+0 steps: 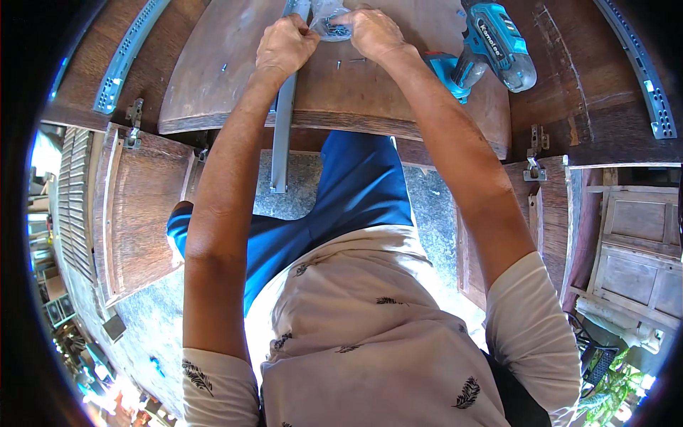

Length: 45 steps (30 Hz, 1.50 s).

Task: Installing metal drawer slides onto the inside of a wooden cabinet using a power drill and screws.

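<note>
My left hand pinches the edge of a clear plastic bag of small screws at the top of the view, over a wooden board. My right hand is at the bag's right side, fingers curled, a fingertip among the screws; what it grips is unclear. A metal drawer slide runs under my left hand and past the board's front edge. A few loose screws lie on the board. A teal cordless drill lies on its side just right of my right hand.
Metal slides are fixed on wooden panels at both sides, with hinged doors hanging below. My legs are under the board. Slatted pieces stand at left; wooden frames and plants at right.
</note>
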Each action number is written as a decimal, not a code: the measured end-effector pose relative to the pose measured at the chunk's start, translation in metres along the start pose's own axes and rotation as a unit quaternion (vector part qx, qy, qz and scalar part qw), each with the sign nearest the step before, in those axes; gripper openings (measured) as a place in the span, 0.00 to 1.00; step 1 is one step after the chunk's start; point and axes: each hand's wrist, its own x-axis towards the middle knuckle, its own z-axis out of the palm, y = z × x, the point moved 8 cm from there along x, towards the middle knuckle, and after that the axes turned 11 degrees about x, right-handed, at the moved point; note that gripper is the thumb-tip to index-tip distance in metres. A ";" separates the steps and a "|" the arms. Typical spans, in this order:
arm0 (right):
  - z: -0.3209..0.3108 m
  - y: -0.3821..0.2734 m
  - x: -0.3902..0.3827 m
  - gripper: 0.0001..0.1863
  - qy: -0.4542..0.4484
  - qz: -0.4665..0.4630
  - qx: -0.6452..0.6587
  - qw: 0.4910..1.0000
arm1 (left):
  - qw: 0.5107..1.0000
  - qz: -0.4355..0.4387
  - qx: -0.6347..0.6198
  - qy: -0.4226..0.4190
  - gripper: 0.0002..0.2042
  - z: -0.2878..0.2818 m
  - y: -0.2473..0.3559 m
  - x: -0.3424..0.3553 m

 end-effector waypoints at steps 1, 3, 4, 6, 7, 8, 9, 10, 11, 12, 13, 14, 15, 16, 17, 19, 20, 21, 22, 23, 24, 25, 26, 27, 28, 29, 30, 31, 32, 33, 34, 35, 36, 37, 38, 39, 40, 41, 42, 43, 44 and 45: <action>0.001 0.000 0.000 0.20 -0.003 0.005 -0.004 1.000 | 1.000 0.000 0.001 -0.001 0.11 0.002 -0.002 0.001; 0.001 -0.001 -0.001 0.20 -0.011 0.013 -0.015 1.000 | 1.000 -0.003 0.002 -0.002 0.11 0.004 -0.004 0.001; 0.002 -0.002 -0.001 0.20 -0.015 0.016 -0.021 1.000 | 1.000 -0.005 -0.001 -0.003 0.11 0.005 -0.004 0.000; 0.000 -0.005 0.000 0.20 -0.019 0.018 -0.025 0.999 | 1.000 -0.009 -0.007 -0.003 0.11 0.005 -0.003 -0.001; 0.000 -0.005 -0.001 0.20 -0.024 0.026 -0.025 0.999 | 1.000 -0.011 -0.010 -0.002 0.11 0.005 -0.003 -0.001; -0.001 -0.008 -0.001 0.20 -0.020 0.012 -0.021 1.000 | 1.000 -0.013 -0.009 -0.001 0.11 0.005 -0.003 -0.001; -0.002 -0.009 -0.001 0.19 -0.020 0.007 -0.018 1.000 | 1.000 -0.016 -0.008 -0.003 0.11 0.005 -0.003 0.000; -0.002 -0.010 -0.001 0.19 -0.020 0.001 -0.014 1.000 | 1.000 -0.018 -0.008 -0.005 0.11 0.005 -0.004 0.000; -0.002 -0.010 -0.001 0.19 -0.019 -0.006 -0.009 1.000 | 1.000 -0.021 -0.007 -0.008 0.11 0.006 -0.004 0.001; -0.002 -0.009 0.000 0.18 -0.016 -0.008 -0.008 1.000 | 1.000 -0.023 -0.007 -0.010 0.12 0.007 -0.004 0.002; -0.001 -0.009 0.002 0.18 -0.019 -0.015 -0.004 1.000 | 1.000 -0.025 -0.006 -0.008 0.12 0.007 -0.004 0.002; 0.002 -0.008 0.004 0.18 -0.031 -0.013 -0.011 0.999 | 1.000 -0.028 -0.008 -0.010 0.12 0.009 -0.005 0.003; 0.006 -0.007 0.006 0.18 -0.045 -0.011 -0.019 0.999 | 0.999 -0.032 -0.011 -0.013 0.11 0.010 -0.005 0.003; 0.010 -0.006 0.008 0.18 -0.059 -0.008 -0.026 0.998 | 0.999 -0.036 -0.013 -0.017 0.11 0.012 -0.005 0.003; 0.014 -0.003 0.011 0.18 -0.082 0.004 -0.032 0.996 | 0.999 -0.040 -0.015 -0.020 0.11 0.014 -0.005 0.002; 0.017 0.001 0.019 0.18 -0.099 0.010 -0.050 0.994 | 0.999 -0.041 -0.016 -0.013 0.12 0.016 -0.002 0.001; 0.019 0.005 0.023 0.18 -0.124 0.027 -0.069 0.990 | 0.999 -0.039 -0.017 -0.006 0.12 0.016 0.000 0.001; 0.022 0.009 0.028 0.18 -0.147 0.044 -0.087 0.984 | 0.999 -0.037 -0.017 0.001 0.12 0.016 0.001 0.001; 0.024 0.013 0.031 0.18 -0.159 0.063 -0.102 0.980 | 0.999 -0.034 -0.019 0.004 0.12 0.016 0.002 0.002; 0.026 0.013 0.036 0.18 -0.170 0.058 -0.106 0.978 | 0.999 -0.037 -0.018 0.011 0.12 0.014 0.002 0.004; 0.027 0.014 0.039 0.19 -0.165 0.059 -0.096 0.980 | 0.999 -0.045 -0.020 0.005 0.12 0.015 0.001 0.004; 0.028 0.015 0.041 0.20 -0.160 0.060 -0.085 0.982 | 0.998 -0.053 -0.022 -0.001 0.11 0.016 0.000 0.006; 0.029 0.017 0.043 0.21 -0.155 0.062 -0.075 0.983 | 0.998 -0.060 -0.023 -0.007 0.11 0.017 -0.001 0.007; 0.029 0.018 0.045 0.21 -0.152 0.064 -0.070 0.984 | 0.997 -0.064 -0.027 -0.018 0.10 0.019 -0.001 0.008; 0.029 0.019 0.047 0.22 -0.148 0.066 -0.065 0.985 | 0.998 -0.064 -0.026 -0.014 0.10 0.019 -0.001 0.009; 0.031 0.020 0.048 0.22 -0.156 0.071 -0.067 0.983 | 0.997 -0.066 -0.027 -0.014 0.11 0.019 -0.001 0.009; 0.031 0.020 0.050 0.22 -0.163 0.076 -0.070 0.981 | 0.997 -0.067 -0.027 -0.013 0.11 0.020 -0.002 0.010; 0.032 0.018 0.052 0.22 -0.169 0.081 -0.073 0.980 | 0.997 -0.069 -0.028 -0.013 0.12 0.020 -0.003 0.010; 0.031 0.019 0.054 0.22 -0.175 0.095 -0.077 0.977 | 0.997 -0.072 -0.028 -0.018 0.12 0.020 -0.004 0.010; 0.028 0.016 0.056 0.22 -0.171 0.085 -0.076 0.979 | 0.997 -0.067 -0.029 -0.009 0.12 0.019 -0.004 0.011; 0.028 0.015 0.057 0.22 -0.182 0.087 -0.070 0.977 | 0.997 -0.069 -0.031 -0.012 0.12 0.019 -0.005 0.012; 0.029 0.015 0.057 0.22 -0.193 0.089 -0.064 0.975 | 0.997 -0.071 -0.034 -0.016 0.12 0.019 -0.006 0.012; 0.031 0.015 0.057 0.22 -0.205 0.089 -0.059 0.973 | 0.996 -0.074 -0.036 -0.019 0.12 0.019 -0.007 0.012; 0.032 0.016 0.059 0.22 -0.216 0.090 -0.053 0.971 | 0.996 -0.077 -0.039 -0.030 0.12 0.020 -0.008 0.012; 0.032 0.018 0.064 0.22 -0.214 0.089 -0.053 0.971 | 0.996 -0.077 -0.038 -0.020 0.12 0.018 -0.009 0.012; 0.036 0.020 0.067 0.22 -0.236 0.078 -0.039 0.968 | 0.996 -0.078 -0.042 -0.020 0.12 0.017 -0.010 0.011; 0.040 0.023 0.069 0.22 -0.257 0.067 -0.024 0.964 | 0.996 -0.079 -0.046 -0.021 0.11 0.017 -0.010 0.010; 0.044 0.026 0.070 0.21 -0.279 0.057 -0.010 0.959 | 0.995 -0.080 -0.051 -0.022 0.11 0.018 -0.010 0.009; 0.048 0.032 0.070 0.21 -0.297 0.063 -0.013 0.953 | 0.995 -0.081 -0.056 -0.028 0.11 0.019 -0.010 0.008; 0.050 0.034 0.069 0.21 -0.299 0.046 0.001 0.953 | 0.995 -0.080 -0.057 -0.021 0.11 0.018 -0.009 0.008; 0.047 0.035 0.071 0.20 -0.269 0.034 0.023 0.962 | 0.995 -0.078 -0.060 -0.018 0.11 0.018 -0.008 0.007; 0.044 0.035 0.070 0.19 -0.239 0.021 0.045 0.970 | 0.995 -0.076 -0.063 -0.016 0.11 0.018 -0.008 0.007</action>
